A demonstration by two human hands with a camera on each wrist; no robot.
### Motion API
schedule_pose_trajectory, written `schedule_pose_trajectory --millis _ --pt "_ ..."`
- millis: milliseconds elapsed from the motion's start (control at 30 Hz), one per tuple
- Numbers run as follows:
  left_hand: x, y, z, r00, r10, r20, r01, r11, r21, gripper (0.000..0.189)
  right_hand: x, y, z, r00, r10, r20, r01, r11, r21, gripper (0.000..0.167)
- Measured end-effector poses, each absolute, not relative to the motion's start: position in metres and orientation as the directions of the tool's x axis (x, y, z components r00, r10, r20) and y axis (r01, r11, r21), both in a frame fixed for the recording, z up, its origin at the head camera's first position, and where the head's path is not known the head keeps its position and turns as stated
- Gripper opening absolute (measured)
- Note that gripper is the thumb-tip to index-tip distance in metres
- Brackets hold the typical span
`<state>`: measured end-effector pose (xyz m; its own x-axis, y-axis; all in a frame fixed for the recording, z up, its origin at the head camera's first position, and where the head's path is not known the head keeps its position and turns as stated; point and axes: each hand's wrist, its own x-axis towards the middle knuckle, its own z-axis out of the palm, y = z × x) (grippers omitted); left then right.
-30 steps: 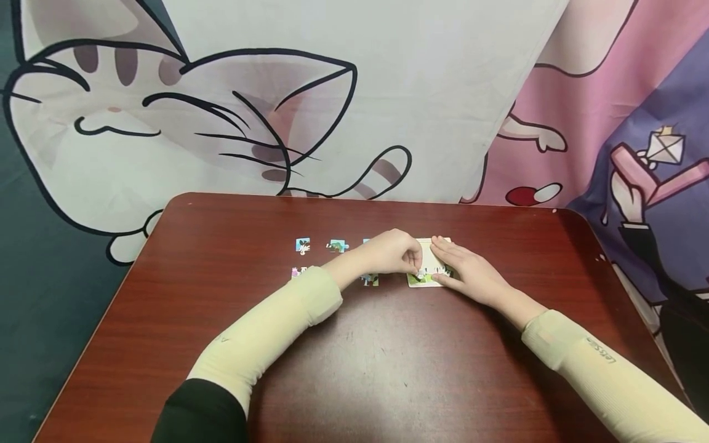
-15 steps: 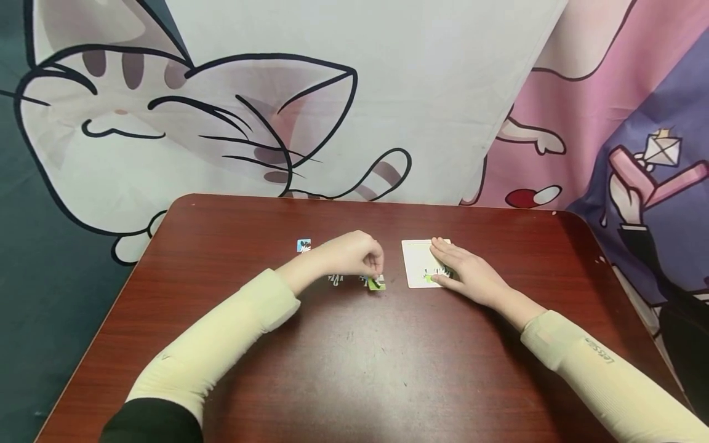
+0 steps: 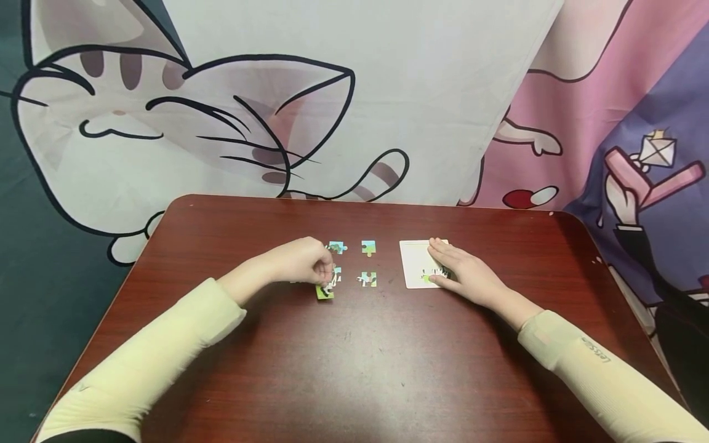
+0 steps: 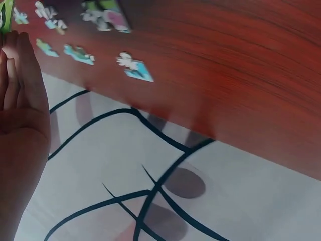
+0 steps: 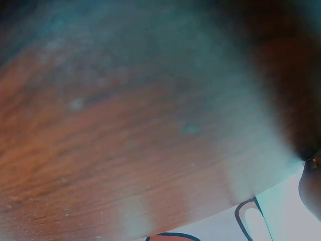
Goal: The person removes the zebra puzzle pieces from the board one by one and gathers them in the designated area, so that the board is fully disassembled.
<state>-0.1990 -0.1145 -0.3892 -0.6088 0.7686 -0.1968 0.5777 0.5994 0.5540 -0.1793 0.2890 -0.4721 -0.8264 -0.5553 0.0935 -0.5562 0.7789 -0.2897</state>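
Note:
My left hand [image 3: 301,261] pinches a green jigsaw puzzle piece [image 3: 324,293] just above the table, beside another puzzle piece [image 3: 336,274] that the fingers partly cover. In the left wrist view the same green piece [image 4: 5,17] stands at the fingertips at the left edge. My right hand [image 3: 468,271] lies with straight fingers on the right side of a white square puzzle board [image 3: 414,261]. Along the board's lower edge a strip of picture shows, partly under that hand. Only a dark bit of the right hand [image 5: 312,188] appears in the right wrist view.
More puzzle pieces lie in two rows on the brown table [image 3: 354,357]: a blue-green piece [image 3: 336,247], a blue-and-green piece [image 3: 368,247] and a white-and-green piece [image 3: 367,280]. In the left wrist view are a blue-and-white piece [image 4: 138,69] and a pink-and-green piece [image 4: 108,16].
My left hand has moved left from the board, past the right-hand pieces, carrying the green puzzle piece. The board shows more of its pale surface. My right hand stays on it.

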Motion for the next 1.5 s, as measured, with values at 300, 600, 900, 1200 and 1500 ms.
schedule_pose_trajectory --millis 300,600,900,1200,1500 --pt "-0.184 -0.14 -0.395 -0.604 0.755 -0.256 0.552 0.627 0.55 0.019 -0.18 0.289 -0.474 -0.826 -0.555 0.094 -0.557 0.779 -0.288 0.072" --pt "-0.176 -0.15 -0.405 -0.617 0.731 -0.291 0.549 0.665 0.507 0.02 -0.18 0.288 -0.472 -0.83 -0.551 0.086 -0.55 0.782 -0.294 0.073" --pt "-0.175 -0.152 -0.412 -0.623 0.738 -0.259 0.6 0.663 0.448 0.022 -0.18 0.288 -0.473 -0.831 -0.549 0.09 -0.549 0.782 -0.296 0.072" --pt "-0.175 -0.151 -0.414 -0.622 0.747 -0.236 0.641 0.658 0.395 0.023 -0.18 0.29 -0.475 -0.831 -0.548 0.096 -0.549 0.78 -0.3 0.072" --pt "-0.177 -0.15 -0.414 -0.64 0.718 -0.273 0.609 0.691 0.39 0.021 -0.18 0.292 -0.474 -0.83 -0.55 0.096 -0.55 0.778 -0.304 0.073"
